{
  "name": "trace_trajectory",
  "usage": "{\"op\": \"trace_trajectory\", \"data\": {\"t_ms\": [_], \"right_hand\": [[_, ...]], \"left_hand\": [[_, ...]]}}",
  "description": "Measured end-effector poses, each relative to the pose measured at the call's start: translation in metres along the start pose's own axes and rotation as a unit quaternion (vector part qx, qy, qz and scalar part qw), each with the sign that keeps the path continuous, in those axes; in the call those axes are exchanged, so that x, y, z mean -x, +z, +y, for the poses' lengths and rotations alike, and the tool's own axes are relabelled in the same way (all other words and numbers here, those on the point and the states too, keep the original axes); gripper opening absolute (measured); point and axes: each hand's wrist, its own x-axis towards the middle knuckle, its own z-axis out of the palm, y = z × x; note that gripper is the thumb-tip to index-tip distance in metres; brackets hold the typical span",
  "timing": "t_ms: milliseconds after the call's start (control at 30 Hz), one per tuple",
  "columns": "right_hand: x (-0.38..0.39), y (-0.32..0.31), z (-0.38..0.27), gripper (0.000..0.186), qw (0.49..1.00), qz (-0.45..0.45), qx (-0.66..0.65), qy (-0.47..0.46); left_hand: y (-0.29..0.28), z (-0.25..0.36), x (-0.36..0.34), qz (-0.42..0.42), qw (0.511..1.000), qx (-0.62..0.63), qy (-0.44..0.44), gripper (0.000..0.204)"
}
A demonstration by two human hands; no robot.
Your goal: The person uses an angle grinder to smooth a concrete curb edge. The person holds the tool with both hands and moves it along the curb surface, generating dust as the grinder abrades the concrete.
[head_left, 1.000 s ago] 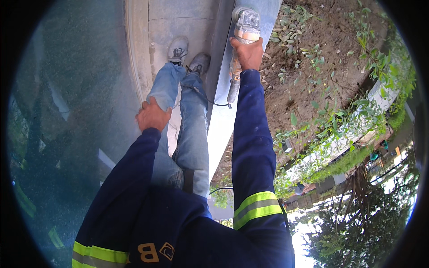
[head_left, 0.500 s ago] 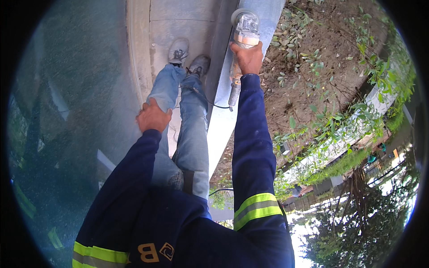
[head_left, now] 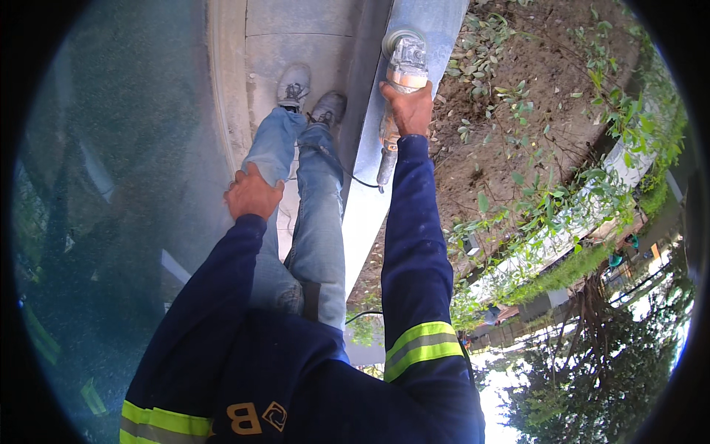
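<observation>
The right hand (head_left: 411, 107) has its fingers wrapped around a dusty grinder (head_left: 407, 55) on the pale ledge (head_left: 368, 207), hiding part of its body. The left hand (head_left: 253, 194) rests on the jeans (head_left: 277, 144), fingertips out of sight; whether they clench, I can't tell. I lose the cord (head_left: 356, 177) near the legs.

Gold lettering (head_left: 245, 418) (inverted) on sweatshirt (head_left: 340, 399)

So there's this long pale ledge (head_left: 367, 222), kinda shiny in the light, and the grinder (head_left: 409, 53) is over it, disc (head_left: 392, 41) end looking like it's right down on the surface. Left of that, from where I'm standing, it's dusty floor (head_left: 299, 44) with two scruffy shoes (head_left: 293, 85) planted on it.
</observation>
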Motion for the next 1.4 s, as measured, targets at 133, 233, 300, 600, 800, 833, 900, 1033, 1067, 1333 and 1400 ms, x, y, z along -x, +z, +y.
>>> {"op": "trace_trajectory", "data": {"t_ms": [133,233,300,600,800,833,900,1033,1067,1333,1400], "right_hand": [[-0.012,0.002,-0.02,0.081,1.0,0.014,0.012,-0.001],[-0.028,-0.003,-0.025,0.079,0.999,0.044,-0.008,-0.001],[-0.034,-0.004,-0.014,0.078,0.997,0.063,-0.039,-0.019],[-0.003,0.0,-0.016,0.078,0.999,-0.001,0.029,0.015],[-0.032,0.0,-0.028,0.077,0.999,0.043,-0.022,-0.015],[-0.037,-0.002,-0.022,0.076,0.997,0.054,-0.042,-0.019],[-0.04,-0.005,-0.011,0.075,0.995,0.062,-0.073,-0.031],[-0.02,-0.005,0.003,0.077,0.997,0.045,-0.059,-0.031],[-0.018,-0.003,0.003,0.077,0.998,0.032,-0.043,-0.024],[-0.037,-0.003,-0.028,0.078,0.998,0.05,-0.027,-0.014],[-0.045,-0.006,-0.023,0.077,0.995,0.066,-0.067,-0.02]], "left_hand": [[0.002,-0.001,0.0,0.007,1.0,-0.003,0.006,0.076],[0.001,-0.001,0.001,0.004,1.0,0.0,0.005,0.075],[0.0,0.001,0.001,0.002,1.0,0.003,0.003,0.074],[0.001,0.0,0.001,0.01,1.0,-0.003,0.001,0.077],[0.001,0.0,0.0,0.0,1.0,0.0,-0.001,0.074],[0.001,0.0,0.0,0.0,1.0,0.003,0.001,0.074],[0.001,0.0,0.0,0.0,1.0,0.007,0.002,0.074],[0.001,-0.002,0.0,0.001,1.0,0.01,0.0,0.074],[0.001,-0.002,-0.001,0.002,1.0,0.009,-0.001,0.075],[-0.001,0.002,0.001,0.009,1.0,-0.007,0.004,0.073],[0.0,0.001,0.0,0.007,1.0,-0.005,0.003,0.073]]}}
